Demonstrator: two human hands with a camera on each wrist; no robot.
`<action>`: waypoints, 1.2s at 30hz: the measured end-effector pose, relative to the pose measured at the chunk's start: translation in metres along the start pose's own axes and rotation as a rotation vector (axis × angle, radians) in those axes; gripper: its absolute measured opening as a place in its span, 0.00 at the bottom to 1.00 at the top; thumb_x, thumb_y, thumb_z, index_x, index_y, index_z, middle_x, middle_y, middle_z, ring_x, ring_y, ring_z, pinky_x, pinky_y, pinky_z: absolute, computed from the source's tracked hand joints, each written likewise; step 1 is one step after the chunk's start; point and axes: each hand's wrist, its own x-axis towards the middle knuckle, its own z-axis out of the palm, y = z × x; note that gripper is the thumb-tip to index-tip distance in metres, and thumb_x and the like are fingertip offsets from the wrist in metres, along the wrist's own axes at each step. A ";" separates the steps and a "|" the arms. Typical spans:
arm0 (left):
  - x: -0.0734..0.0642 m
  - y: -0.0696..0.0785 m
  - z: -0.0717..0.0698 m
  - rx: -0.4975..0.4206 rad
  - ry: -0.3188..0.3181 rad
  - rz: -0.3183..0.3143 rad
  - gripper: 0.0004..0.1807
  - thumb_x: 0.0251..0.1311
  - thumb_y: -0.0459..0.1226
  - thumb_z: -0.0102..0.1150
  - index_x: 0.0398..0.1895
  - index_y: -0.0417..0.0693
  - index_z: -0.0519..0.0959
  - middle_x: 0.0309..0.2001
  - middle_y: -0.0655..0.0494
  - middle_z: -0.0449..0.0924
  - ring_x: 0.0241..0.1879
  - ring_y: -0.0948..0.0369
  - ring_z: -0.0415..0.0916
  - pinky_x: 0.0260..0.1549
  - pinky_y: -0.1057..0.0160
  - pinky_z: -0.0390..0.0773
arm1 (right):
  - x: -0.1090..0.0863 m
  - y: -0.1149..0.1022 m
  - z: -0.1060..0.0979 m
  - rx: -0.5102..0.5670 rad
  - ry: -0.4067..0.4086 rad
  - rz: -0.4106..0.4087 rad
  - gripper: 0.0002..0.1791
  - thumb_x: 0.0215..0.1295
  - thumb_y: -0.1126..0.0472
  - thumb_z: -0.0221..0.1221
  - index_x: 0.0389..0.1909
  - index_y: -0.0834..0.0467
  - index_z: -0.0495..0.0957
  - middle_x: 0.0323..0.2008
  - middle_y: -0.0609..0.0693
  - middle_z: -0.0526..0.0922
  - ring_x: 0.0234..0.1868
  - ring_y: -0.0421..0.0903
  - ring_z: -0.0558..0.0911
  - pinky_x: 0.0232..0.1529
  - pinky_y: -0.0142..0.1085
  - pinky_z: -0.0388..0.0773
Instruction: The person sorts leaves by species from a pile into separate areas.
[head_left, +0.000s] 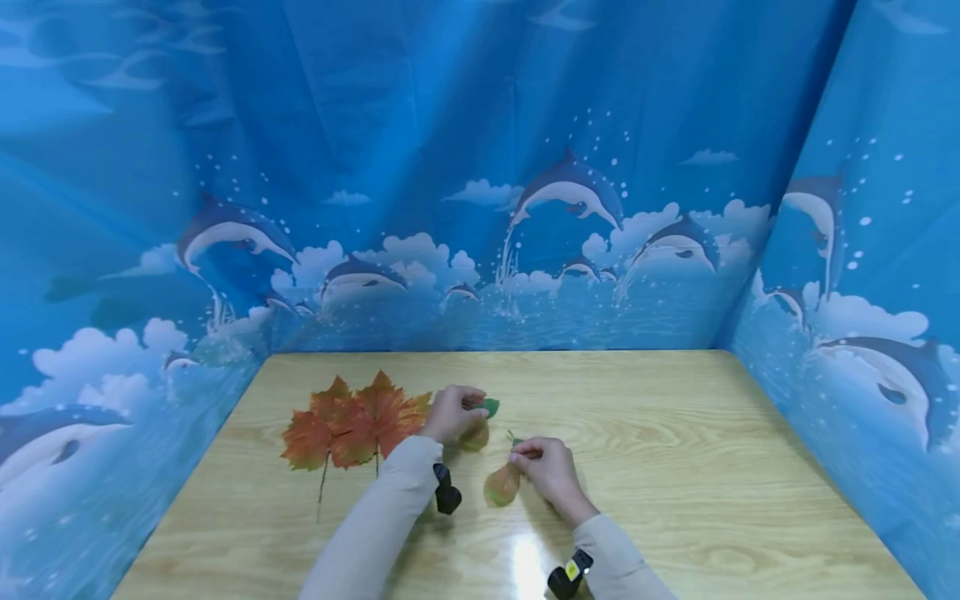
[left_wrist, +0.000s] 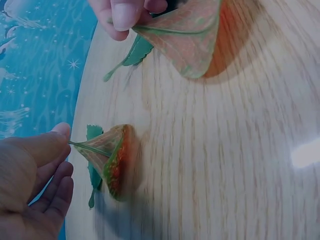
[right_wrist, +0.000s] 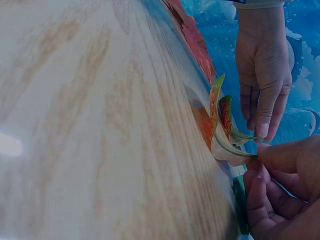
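Two curled orange-and-green artificial leaves are held low over the wooden table (head_left: 675,450). Toward the back, my left hand (head_left: 450,415) pinches the thin stem of one curled leaf (left_wrist: 114,159) between thumb and finger. Nearer the front, my right hand (head_left: 553,477) pinches the stem end of the other curled leaf (head_left: 501,486). Both curled leaves show a pale underside with a green midrib in the left wrist view. Close by each hand is a flatter green leaf, one by the left fingers (head_left: 491,407) and one by the right (left_wrist: 139,52); whether the hands touch these cannot be told.
Red-orange maple leaves (head_left: 378,417) with dark stems lie overlapping to the left of my left hand. A blue curtain printed with dolphins (head_left: 480,167) encloses the table's back and sides. Small black cameras are strapped at both wrists.
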 end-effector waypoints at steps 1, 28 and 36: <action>0.000 0.000 0.001 0.004 -0.003 -0.002 0.17 0.58 0.31 0.64 0.51 0.36 0.80 0.45 0.45 0.83 0.45 0.51 0.80 0.43 0.55 0.80 | 0.000 0.000 0.000 -0.002 0.000 0.002 0.02 0.54 0.68 0.66 0.30 0.61 0.85 0.27 0.51 0.85 0.27 0.39 0.80 0.30 0.29 0.77; 0.001 -0.017 0.013 0.117 0.020 0.025 0.07 0.56 0.33 0.66 0.39 0.46 0.85 0.34 0.54 0.84 0.33 0.60 0.80 0.32 0.62 0.80 | -0.004 0.000 -0.001 -0.022 -0.009 0.009 0.02 0.54 0.67 0.67 0.29 0.61 0.84 0.27 0.49 0.84 0.28 0.39 0.79 0.29 0.29 0.76; 0.003 -0.017 0.016 0.125 0.024 0.018 0.08 0.55 0.33 0.67 0.40 0.45 0.85 0.34 0.54 0.84 0.34 0.60 0.80 0.33 0.61 0.80 | -0.002 -0.005 -0.008 -0.027 -0.019 -0.009 0.02 0.54 0.67 0.67 0.29 0.61 0.84 0.27 0.49 0.85 0.28 0.39 0.80 0.30 0.30 0.77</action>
